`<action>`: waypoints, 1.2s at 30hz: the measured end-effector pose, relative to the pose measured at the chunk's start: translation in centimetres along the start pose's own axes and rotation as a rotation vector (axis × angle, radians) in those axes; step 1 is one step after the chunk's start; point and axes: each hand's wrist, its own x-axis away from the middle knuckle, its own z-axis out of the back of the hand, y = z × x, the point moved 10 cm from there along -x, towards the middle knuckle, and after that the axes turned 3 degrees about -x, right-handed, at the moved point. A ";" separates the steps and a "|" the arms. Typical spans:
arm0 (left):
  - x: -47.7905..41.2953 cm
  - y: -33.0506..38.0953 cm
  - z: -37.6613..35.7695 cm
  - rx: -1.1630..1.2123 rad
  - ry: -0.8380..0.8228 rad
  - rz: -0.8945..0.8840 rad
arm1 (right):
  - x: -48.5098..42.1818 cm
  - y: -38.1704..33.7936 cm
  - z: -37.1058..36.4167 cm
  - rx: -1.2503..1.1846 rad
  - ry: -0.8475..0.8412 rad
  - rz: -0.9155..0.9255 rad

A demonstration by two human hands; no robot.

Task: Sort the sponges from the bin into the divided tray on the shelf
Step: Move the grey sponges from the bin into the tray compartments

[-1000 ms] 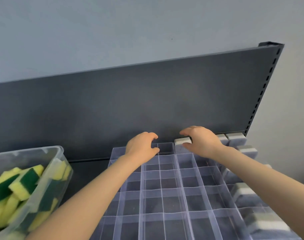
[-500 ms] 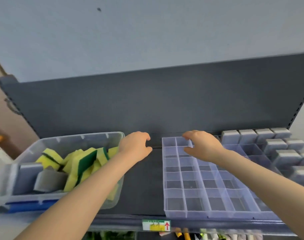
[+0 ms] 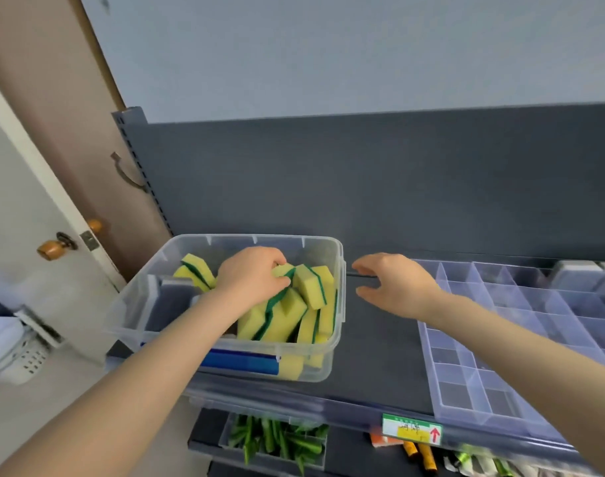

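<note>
A clear plastic bin (image 3: 328, 359) stands on the dark shelf at the left and holds several yellow-and-green sponges (image 3: 313, 287) and some grey ones (image 3: 171, 297). My left hand (image 3: 251, 275) is inside the bin, fingers curled around a yellow-and-green sponge (image 3: 283, 271) on top of the pile. My right hand (image 3: 394, 285) hovers open over the bare shelf between the bin and the clear divided tray (image 3: 466, 387) at the right. Grey sponges (image 3: 576, 273) fill the tray's far right compartments.
The dark shelf back panel (image 3: 363, 187) rises behind the bin and tray. A door with a wooden knob (image 3: 51, 249) is at the left. A lower shelf holds a tray of green items (image 3: 277, 438). A price label (image 3: 411, 433) is on the shelf's front edge.
My view has swung left from the tray to the bin. My left hand moved from the tray's edge into the bin and closed on a sponge. My right hand left the tray and opened.
</note>
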 end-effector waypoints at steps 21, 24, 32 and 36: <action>-0.5 -17.6 0.1 -0.163 -0.189 0.275 | -11.3 -14.5 -7.4 -0.044 -0.118 0.385; -0.5 -19.7 -0.8 -0.167 -0.241 0.263 | -11.7 -16.3 -8.0 -0.036 -0.100 0.395; -1.7 -22.7 -1.8 -0.127 -0.253 0.143 | -11.5 -19.5 -10.5 -0.029 -0.108 0.261; -1.7 -23.3 -3.0 -0.072 -0.204 0.074 | -10.7 -21.3 -11.7 -0.124 -0.032 0.138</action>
